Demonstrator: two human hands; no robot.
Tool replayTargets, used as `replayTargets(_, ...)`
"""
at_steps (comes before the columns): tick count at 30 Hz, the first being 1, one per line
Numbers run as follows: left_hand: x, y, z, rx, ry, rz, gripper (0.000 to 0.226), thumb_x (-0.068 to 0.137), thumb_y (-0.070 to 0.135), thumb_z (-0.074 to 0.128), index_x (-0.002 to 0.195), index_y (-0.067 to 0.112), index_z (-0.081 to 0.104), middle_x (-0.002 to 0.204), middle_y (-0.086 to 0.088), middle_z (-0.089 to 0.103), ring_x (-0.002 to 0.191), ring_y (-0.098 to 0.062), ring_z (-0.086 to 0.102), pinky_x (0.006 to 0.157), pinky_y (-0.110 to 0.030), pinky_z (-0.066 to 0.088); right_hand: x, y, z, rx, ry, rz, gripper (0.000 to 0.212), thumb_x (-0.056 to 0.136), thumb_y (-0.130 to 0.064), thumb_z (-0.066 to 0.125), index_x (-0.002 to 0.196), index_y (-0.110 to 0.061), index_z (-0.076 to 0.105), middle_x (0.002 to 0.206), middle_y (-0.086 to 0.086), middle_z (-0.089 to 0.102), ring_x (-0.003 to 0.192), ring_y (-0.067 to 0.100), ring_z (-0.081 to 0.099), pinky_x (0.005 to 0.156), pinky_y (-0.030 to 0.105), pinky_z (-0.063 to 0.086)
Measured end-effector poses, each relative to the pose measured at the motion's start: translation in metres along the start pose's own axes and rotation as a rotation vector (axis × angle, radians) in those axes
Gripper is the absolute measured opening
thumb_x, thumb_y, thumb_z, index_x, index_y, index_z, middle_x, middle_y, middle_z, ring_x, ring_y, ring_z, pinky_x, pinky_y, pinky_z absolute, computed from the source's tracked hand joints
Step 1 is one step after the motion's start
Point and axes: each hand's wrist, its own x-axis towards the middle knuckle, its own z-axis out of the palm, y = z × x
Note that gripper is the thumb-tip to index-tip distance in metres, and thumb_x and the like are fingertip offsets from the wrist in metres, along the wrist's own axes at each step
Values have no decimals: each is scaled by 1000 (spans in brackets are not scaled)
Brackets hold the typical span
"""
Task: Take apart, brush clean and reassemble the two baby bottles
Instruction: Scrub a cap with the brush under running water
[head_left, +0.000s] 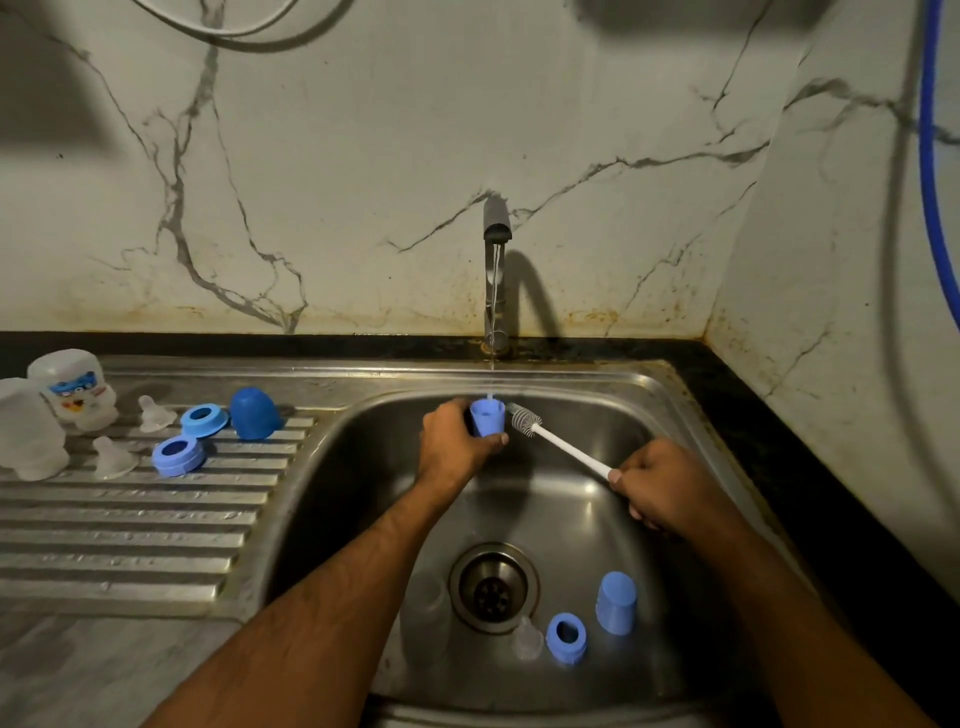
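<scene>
My left hand (457, 441) grips a light blue bottle cap (487, 415), mouth up, under the thin stream from the tap (496, 270). A white bottle brush (550, 439) is held by its handle in my right hand (670, 488); its bristle head sits just right of the cap. On the drainboard lie two clear bottle bodies upside down (72, 387) (28, 431), two clear teats (153, 413) (111, 457), two blue collar rings (204, 420) (177, 456) and a dark blue cap (253, 414). Inside the sink are another blue cap (616, 603), a blue ring (566, 636) and a clear teat (527, 639).
The steel sink basin (675, 415) has a drain (492, 587) at its middle. A ribbed drainboard (130, 525) lies to the left. A marble wall stands behind, and a blue hose (935, 171) hangs at the far right. A dim clear shape lies left of the drain.
</scene>
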Motion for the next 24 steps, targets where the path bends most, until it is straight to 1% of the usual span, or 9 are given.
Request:
replayTargets(2,-1,-2,0,72,-57,-22,52,66,26,92,111,9,73,96,-4,74,88,-13,68,78,-25,54,0,0,0,-11,5,-2,21,94,-26,65,77,-14,68,69,7,65,64,22,56,69,31,47)
replayTargets(6,0,-1,-1,-8,61,-2,50,71,24,89,114,10,70,103,-3,73,92,-14,67,85,-28,56,2,1,0,-16,6,0,23,95,-26,65,75,-15,68,66,5,64,59,18,54,66,29,45)
replayTargets(9,-2,-1,-1,36,-43,-49,48,65,22,93,107,8,73,96,-6,74,88,-15,68,80,-27,56,4,3,2,-16,12,-5,24,94,-27,66,73,-16,68,64,4,64,58,17,55,65,30,46)
replayTargets(11,-1,2,-1,-18,27,-36,46,67,21,91,107,7,73,97,-5,74,85,-12,67,78,-22,54,5,3,3,-24,14,-4,25,94,-28,66,73,-16,68,63,3,64,58,17,56,65,30,47)
replayTargets(13,0,3,0,-37,39,-40,47,69,21,90,110,7,71,101,-5,73,89,-13,67,81,-24,55,6,3,4,-32,24,-2,27,94,-28,66,70,-17,67,62,3,63,58,17,55,67,31,48)
replayTargets(15,-2,3,1,47,-51,-69,50,67,23,91,110,7,71,103,-8,74,91,-15,68,81,-26,55,7,4,4,-30,31,-6,29,94,-29,66,67,-17,66,61,3,62,57,17,55,66,30,48)
replayTargets(19,0,2,2,-22,47,-86,52,73,23,87,119,6,68,111,-10,72,99,-19,68,90,-33,57,8,4,4,-31,19,-3,27,95,-28,66,71,-16,68,63,4,63,58,17,55,66,30,46)
replayTargets(20,0,3,2,-18,32,-90,53,74,24,87,119,5,67,112,-11,72,101,-20,68,90,-35,57,7,4,4,-31,21,-1,26,95,-28,66,73,-16,69,63,4,63,58,17,55,65,30,46)
replayTargets(24,-2,-5,2,2,-12,-159,49,76,25,86,115,2,67,108,-13,71,98,-22,67,83,-31,56,7,5,4,-40,14,3,24,94,-28,66,74,-15,69,64,5,64,58,18,55,64,29,45)
